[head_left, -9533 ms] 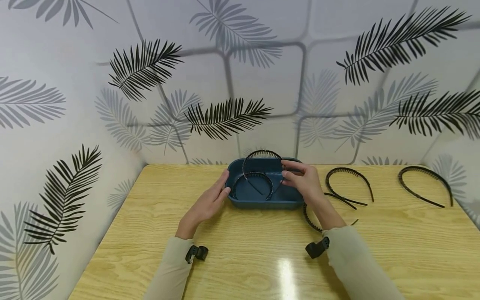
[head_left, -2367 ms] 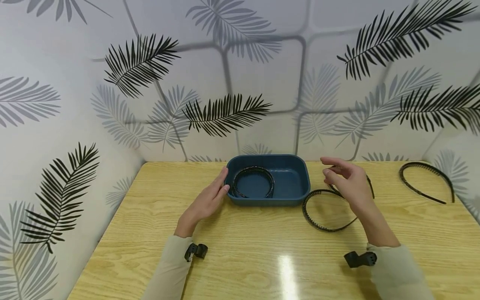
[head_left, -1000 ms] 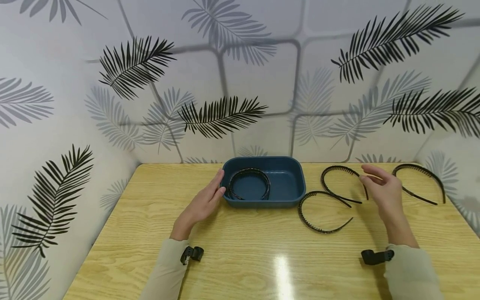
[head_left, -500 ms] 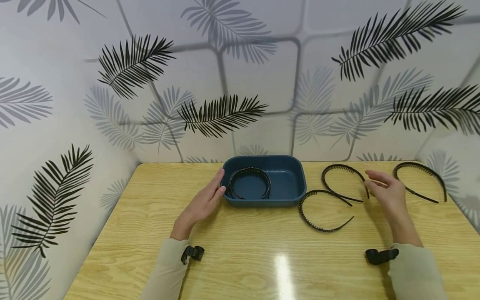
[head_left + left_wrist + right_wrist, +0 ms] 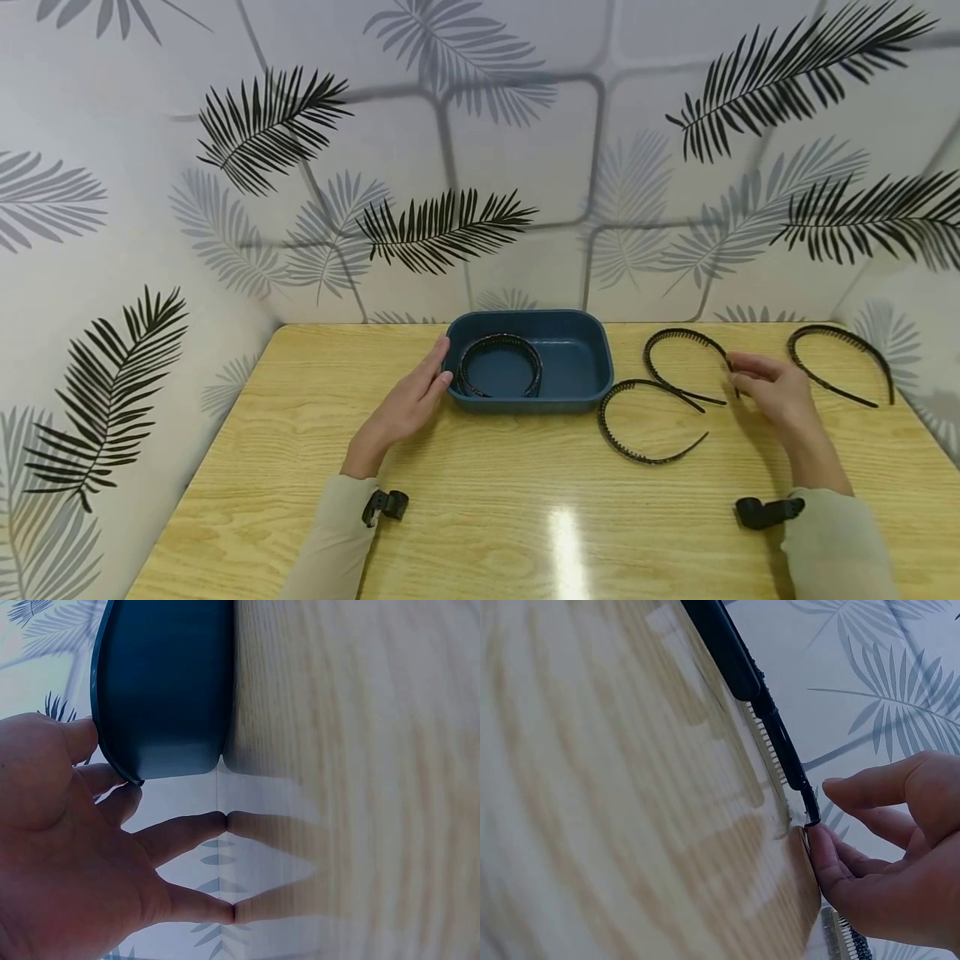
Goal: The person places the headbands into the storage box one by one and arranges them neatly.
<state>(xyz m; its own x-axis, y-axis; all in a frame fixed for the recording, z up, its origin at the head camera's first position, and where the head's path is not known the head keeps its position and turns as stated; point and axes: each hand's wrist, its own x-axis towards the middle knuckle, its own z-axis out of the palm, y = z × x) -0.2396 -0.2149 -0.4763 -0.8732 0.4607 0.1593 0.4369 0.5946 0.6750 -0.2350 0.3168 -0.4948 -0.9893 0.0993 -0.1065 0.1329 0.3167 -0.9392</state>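
My left hand [image 5: 411, 403] rests its fairly straight fingers against the left end of a blue tray [image 5: 564, 405]. In the left wrist view, some fingertips meet the tray's rim and others touch the table. Black toothed headbands [image 5: 498, 339] lie in the tray's left half. My right hand [image 5: 776, 390] is at the right end of another black toothed headband [image 5: 678, 332] on the table. One digit touches that headband's tip [image 5: 810, 814] in the right wrist view, while another fingertip stands slightly apart from it.
A second headband [image 5: 626, 454] lies in front, its upper arm crossing near the first one's. Farther right is a third headband [image 5: 840, 335]. The wood-grain table [image 5: 465, 517] meets a leaf-patterned wall [image 5: 517, 275] just behind the tray.
Earlier, my right hand held a headband over the tray; that headband now lies inside. The hand then moved right and has just lowered to the back headband's end. My left hand stayed at the tray.
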